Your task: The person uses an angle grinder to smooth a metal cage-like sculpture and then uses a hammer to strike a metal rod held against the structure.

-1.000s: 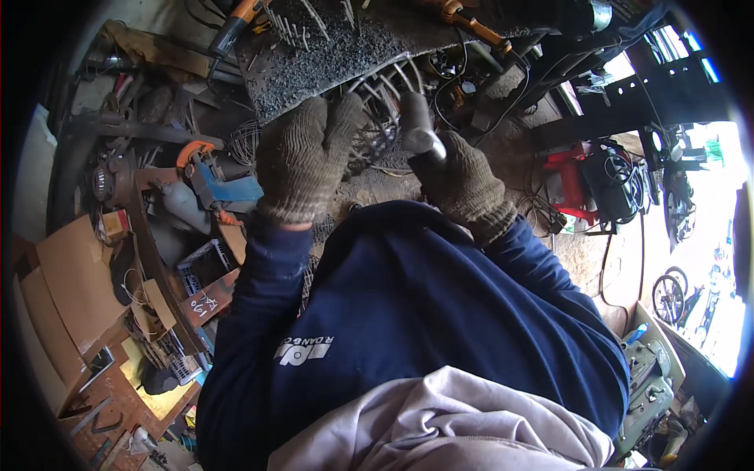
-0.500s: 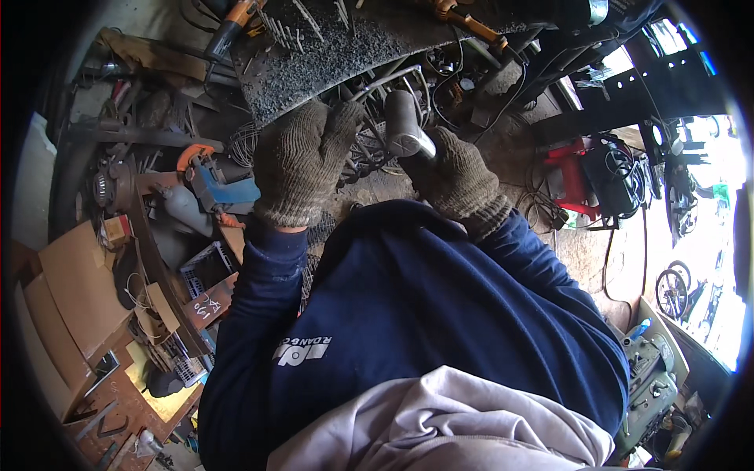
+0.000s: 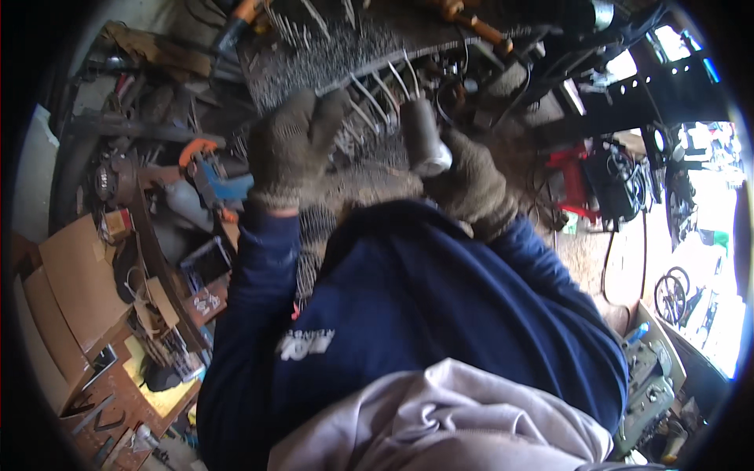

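Note:
My right hand [image 3: 475,177], in a thick knitted work glove, is closed around what looks like a hammer. Its heavy cylindrical metal head [image 3: 422,137] sticks out past the fingers, while most of the handle is hidden. At the near edge of a metal plate [image 3: 345,51], my gloved left hand [image 3: 289,153] grips a thin bent metal rod [image 3: 385,96]. The rod reaches right toward the hammer head and is smeared by motion. Dark grit and several short thin rods [image 3: 292,30] cover the plate's top.
An orange-handled tool [image 3: 239,23] lies at the plate's left corner. A blue and orange clamp-like tool [image 3: 216,177] is left of my left hand. Cardboard [image 3: 75,294] stands further left. On the right are a red stand [image 3: 572,180] and a grey-green machine [image 3: 656,385].
My right hand and the hammer have shifted a little right and toward me. The bent rod now blurs into several streaks. My left hand has moved slightly left.

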